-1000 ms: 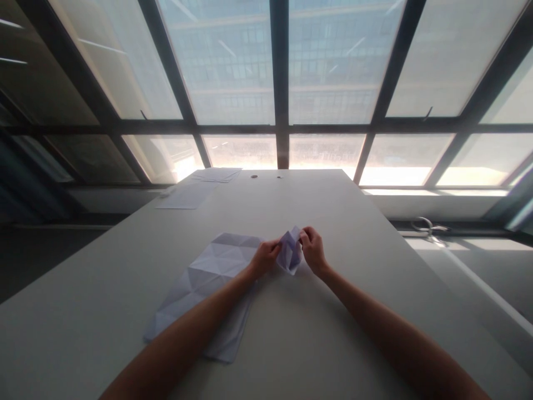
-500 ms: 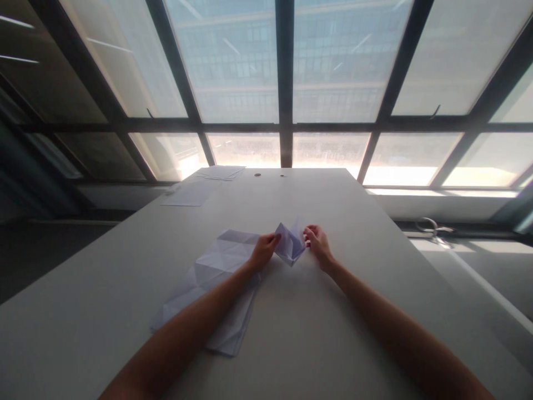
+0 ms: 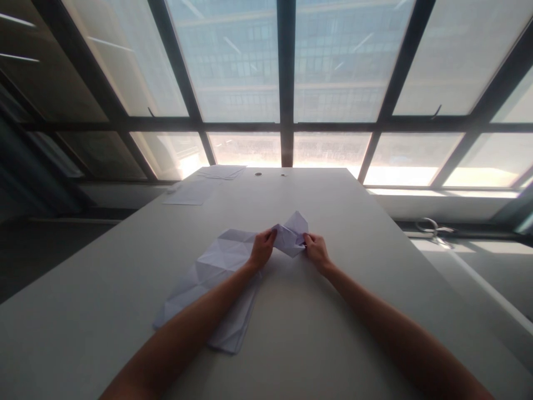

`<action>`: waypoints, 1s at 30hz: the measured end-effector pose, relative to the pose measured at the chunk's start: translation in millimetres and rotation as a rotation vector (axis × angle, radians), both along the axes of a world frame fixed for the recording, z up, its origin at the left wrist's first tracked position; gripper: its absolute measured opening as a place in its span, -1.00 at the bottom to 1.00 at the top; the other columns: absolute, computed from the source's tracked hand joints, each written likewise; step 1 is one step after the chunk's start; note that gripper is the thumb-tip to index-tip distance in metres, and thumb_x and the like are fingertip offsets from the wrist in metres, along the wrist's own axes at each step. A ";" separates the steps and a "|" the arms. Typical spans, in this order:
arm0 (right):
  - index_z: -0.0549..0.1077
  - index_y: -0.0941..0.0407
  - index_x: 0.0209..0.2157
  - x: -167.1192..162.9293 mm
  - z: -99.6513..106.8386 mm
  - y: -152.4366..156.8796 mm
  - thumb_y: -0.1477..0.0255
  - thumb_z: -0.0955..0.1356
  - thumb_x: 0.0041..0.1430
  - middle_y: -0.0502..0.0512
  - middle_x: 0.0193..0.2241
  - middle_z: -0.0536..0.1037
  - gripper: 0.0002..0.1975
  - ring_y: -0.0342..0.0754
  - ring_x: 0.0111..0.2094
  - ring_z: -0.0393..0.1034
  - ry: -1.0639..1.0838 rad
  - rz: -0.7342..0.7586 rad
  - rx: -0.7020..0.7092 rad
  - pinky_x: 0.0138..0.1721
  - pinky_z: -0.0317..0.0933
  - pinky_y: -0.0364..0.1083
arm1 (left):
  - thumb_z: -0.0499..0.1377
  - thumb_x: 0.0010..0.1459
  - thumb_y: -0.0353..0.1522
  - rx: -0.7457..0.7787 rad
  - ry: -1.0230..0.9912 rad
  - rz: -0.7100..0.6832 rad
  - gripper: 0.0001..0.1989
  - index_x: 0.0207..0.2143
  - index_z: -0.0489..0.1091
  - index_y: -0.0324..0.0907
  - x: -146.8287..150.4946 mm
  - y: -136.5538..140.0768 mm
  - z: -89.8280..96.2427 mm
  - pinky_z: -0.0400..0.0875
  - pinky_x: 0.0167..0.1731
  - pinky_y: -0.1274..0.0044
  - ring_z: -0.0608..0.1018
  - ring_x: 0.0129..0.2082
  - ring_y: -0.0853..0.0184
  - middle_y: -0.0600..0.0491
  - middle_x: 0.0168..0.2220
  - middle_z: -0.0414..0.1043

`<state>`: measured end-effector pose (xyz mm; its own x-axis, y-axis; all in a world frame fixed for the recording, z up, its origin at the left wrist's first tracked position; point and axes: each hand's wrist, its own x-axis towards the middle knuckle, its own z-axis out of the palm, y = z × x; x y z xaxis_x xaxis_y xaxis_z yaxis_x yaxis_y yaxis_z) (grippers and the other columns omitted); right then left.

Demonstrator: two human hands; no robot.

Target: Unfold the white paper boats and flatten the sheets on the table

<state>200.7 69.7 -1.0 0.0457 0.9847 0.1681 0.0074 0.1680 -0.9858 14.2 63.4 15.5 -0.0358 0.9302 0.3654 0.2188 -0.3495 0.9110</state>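
A folded piece of white paper [image 3: 290, 236] is held up over the table between my two hands, with one pointed flap standing up at its top. My left hand [image 3: 262, 247] pinches its left corner between thumb and fingers. On the opposite side, my right hand [image 3: 317, 249] grips the right edge, thumb on top. Creased white sheets [image 3: 227, 258] lie in a pile to the left, partly covered by my left forearm.
The white table [image 3: 333, 328] stretches toward large framed windows [image 3: 328, 66]. Flat paper sheets [image 3: 187, 193] rest at its far left. Two small dark round spots [image 3: 258, 174] sit near the far edge. Beyond the right edge, a pale looped object [image 3: 433, 228] lies low.
My right hand has closed on the paper's right edge; before, its fingers were just beside it. The paper has turned and spread, its pocket now flatter with a flap raised.
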 end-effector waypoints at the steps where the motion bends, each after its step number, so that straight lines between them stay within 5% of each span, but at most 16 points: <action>1: 0.41 0.12 -0.62 0.7 -0.1 1.5 0.11 0.31 0.00 -0.01 -0.66 0.40 -0.63 -0.12 -0.60 0.24 0.061 0.014 -0.043 -0.55 0.09 -0.15 | 0.13 0.18 0.03 -0.008 -0.012 -0.016 -0.45 -0.26 0.58 -0.31 -0.2 0.1 0.5 0.32 -0.43 0.55 0.47 -0.42 0.29 0.03 -0.43 0.52; 7: 0.38 0.11 -0.63 4.4 -8.0 11.4 0.10 0.34 -0.09 -0.01 -0.67 0.40 -0.64 -0.14 -0.63 0.22 0.229 -0.057 -0.147 -0.58 0.07 -0.16 | 0.17 0.17 0.00 -0.020 -0.013 -0.181 -0.37 0.09 0.44 -0.30 2.9 -2.8 -0.4 0.48 -0.27 0.44 0.57 -0.22 0.18 -0.10 -0.18 0.58; 11: 0.36 0.11 -0.64 5.6 -14.2 12.2 0.06 0.32 -0.04 -0.04 -0.69 0.35 -0.60 -0.15 -0.64 0.14 0.186 -0.164 -0.083 -0.61 0.00 -0.16 | 0.25 0.11 0.01 -0.233 -0.022 -0.497 -0.05 0.38 -0.05 -0.25 4.7 -4.4 -7.8 0.47 -0.49 0.53 0.60 -0.46 0.27 -0.05 -0.36 0.56; 14: 0.35 0.11 -0.63 5.5 -13.1 8.8 0.07 0.31 0.01 -0.05 -0.69 0.33 -0.60 -0.15 -0.63 0.13 0.154 -0.175 -0.033 -0.61 -0.01 -0.16 | 0.29 0.10 -0.05 -0.286 0.055 -0.623 -0.02 0.38 -0.11 -0.28 4.4 -5.7 -11.5 0.39 -0.55 0.61 0.55 -0.57 0.35 0.01 -0.48 0.52; 21: 0.42 0.12 -0.54 7.7 -4.6 6.1 0.09 0.29 0.06 -0.04 -0.61 0.38 -0.62 -0.15 -0.60 0.20 0.164 -0.179 -0.008 -0.56 0.11 -0.16 | 0.30 0.04 -0.23 -0.115 0.106 -0.472 -0.21 0.29 0.16 -0.28 4.2 -5.4 -7.6 0.17 -0.55 0.66 0.38 -0.56 0.46 0.12 -0.48 0.43; 26: 0.34 0.10 -0.62 12.3 -6.4 9.7 0.11 0.30 0.06 -0.12 -0.73 0.21 -0.63 -0.18 -0.67 0.06 0.120 -0.233 -0.014 -0.64 -0.06 -0.16 | 0.23 -0.01 -0.34 -0.094 0.069 -0.332 -0.29 0.23 0.26 -0.31 2.2 -3.3 -1.2 0.13 -0.53 0.64 0.32 -0.54 0.47 0.12 -0.46 0.42; 30: 0.43 0.12 -0.55 15.8 -3.9 10.6 0.15 0.34 0.03 -0.08 -0.70 0.31 -0.68 -0.15 -0.66 0.15 0.177 -0.094 -0.095 -0.60 0.05 -0.15 | 0.19 -0.04 -0.30 -0.166 -0.118 -0.286 -0.60 -0.15 0.50 -0.31 -3.3 2.2 -0.7 0.03 -0.58 0.63 0.21 -0.60 0.50 0.17 -0.56 0.29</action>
